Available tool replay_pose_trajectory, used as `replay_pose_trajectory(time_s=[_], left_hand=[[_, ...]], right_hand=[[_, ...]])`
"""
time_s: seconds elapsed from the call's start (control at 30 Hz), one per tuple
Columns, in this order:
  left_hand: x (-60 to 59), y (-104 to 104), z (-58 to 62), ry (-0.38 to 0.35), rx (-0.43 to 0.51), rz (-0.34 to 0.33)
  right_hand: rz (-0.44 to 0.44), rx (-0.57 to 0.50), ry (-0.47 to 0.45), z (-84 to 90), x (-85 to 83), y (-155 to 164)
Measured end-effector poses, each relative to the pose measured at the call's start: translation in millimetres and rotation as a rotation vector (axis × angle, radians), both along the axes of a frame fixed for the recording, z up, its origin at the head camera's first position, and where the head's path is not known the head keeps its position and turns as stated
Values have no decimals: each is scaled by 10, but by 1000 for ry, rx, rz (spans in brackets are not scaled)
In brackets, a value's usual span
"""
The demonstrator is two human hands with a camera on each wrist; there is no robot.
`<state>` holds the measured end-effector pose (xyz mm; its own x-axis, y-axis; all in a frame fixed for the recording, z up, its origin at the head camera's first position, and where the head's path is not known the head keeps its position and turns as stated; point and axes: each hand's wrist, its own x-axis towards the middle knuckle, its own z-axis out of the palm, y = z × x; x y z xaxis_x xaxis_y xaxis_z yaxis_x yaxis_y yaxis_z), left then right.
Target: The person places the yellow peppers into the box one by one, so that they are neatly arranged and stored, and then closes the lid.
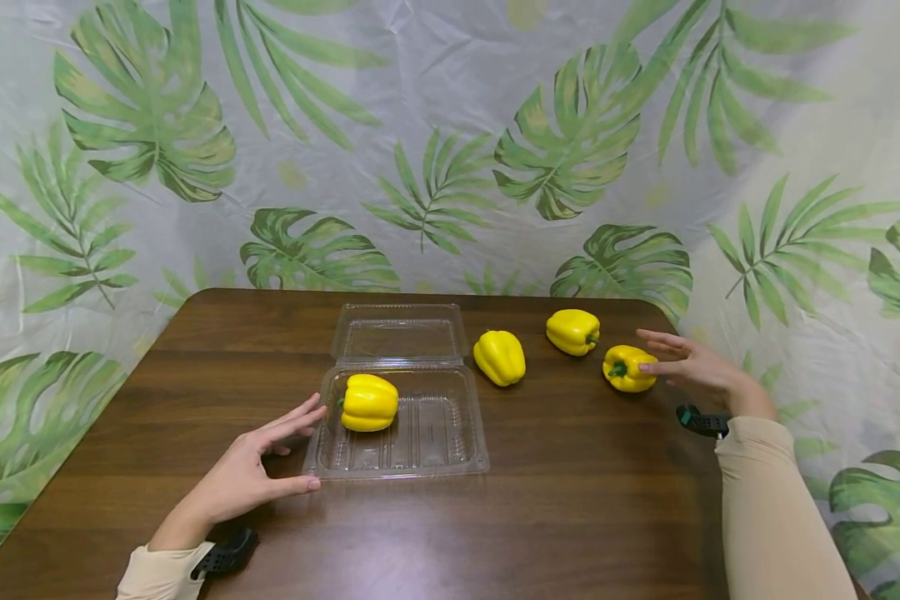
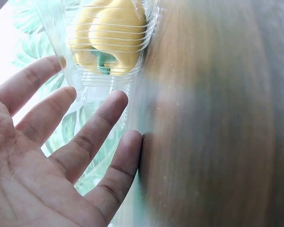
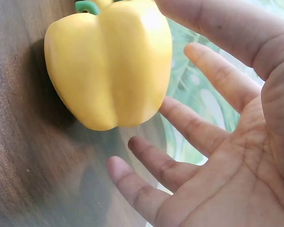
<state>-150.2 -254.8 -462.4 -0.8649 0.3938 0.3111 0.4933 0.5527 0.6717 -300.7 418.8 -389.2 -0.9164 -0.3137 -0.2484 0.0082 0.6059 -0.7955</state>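
Note:
A clear plastic clamshell container (image 1: 435, 450) lies with its lid folded back on the table. One yellow bell pepper (image 1: 370, 403) sits on its side in the left half of the tray, stem toward the left. My left hand (image 1: 251, 467) is spread at the container's left edge, fingers extended, its thumb tip by the near left corner. At the right, my right hand (image 1: 701, 372) reaches beside another yellow bell pepper (image 3: 109, 66), fingers apart and loosely straight. Its thumb overlaps that pepper's right side; I cannot tell whether it presses there.
Two more yellow bell peppers stand between the container and my right hand: one (image 1: 499, 358) beside the lid, another (image 1: 573, 332) farther back. The brown wooden table (image 1: 555, 500) ends at a leaf-patterned cloth (image 1: 435, 100) behind it.

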Motion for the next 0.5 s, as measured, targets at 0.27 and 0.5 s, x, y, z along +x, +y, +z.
replay_pose_trajectory(time_s=[0.27, 0.5], left_hand=[[0, 0, 3, 0, -5, 0], [-5, -5, -6, 0, -3, 1]], right_hand=[[-15, -44, -42, -72, 4, 20], [-41, -47, -61, -120, -1, -17]])
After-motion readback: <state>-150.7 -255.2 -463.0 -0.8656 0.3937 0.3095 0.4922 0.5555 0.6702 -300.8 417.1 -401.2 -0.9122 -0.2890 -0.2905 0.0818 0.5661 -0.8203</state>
